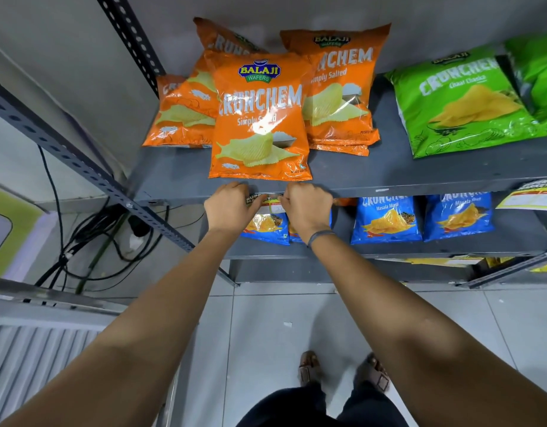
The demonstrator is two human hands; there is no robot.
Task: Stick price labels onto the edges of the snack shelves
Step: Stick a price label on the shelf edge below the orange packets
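Note:
A small price label (270,204) with a yellow and red band lies against the front edge of the grey upper shelf (420,188), just below an orange chips bag (259,118). My left hand (230,204) holds its left end and my right hand (307,206) holds its right end, fingers curled on it. Most of the label is hidden between the two hands. A second price label (531,198) hangs on the same edge at the far right.
Orange bags (343,87) and green bags (460,106) lie on the upper shelf. Blue bags (386,220) fill the lower shelf (389,251). A perforated grey upright (81,167) slants at left, with black cables (90,238) on the floor behind it. My feet stand on pale tiles (266,334).

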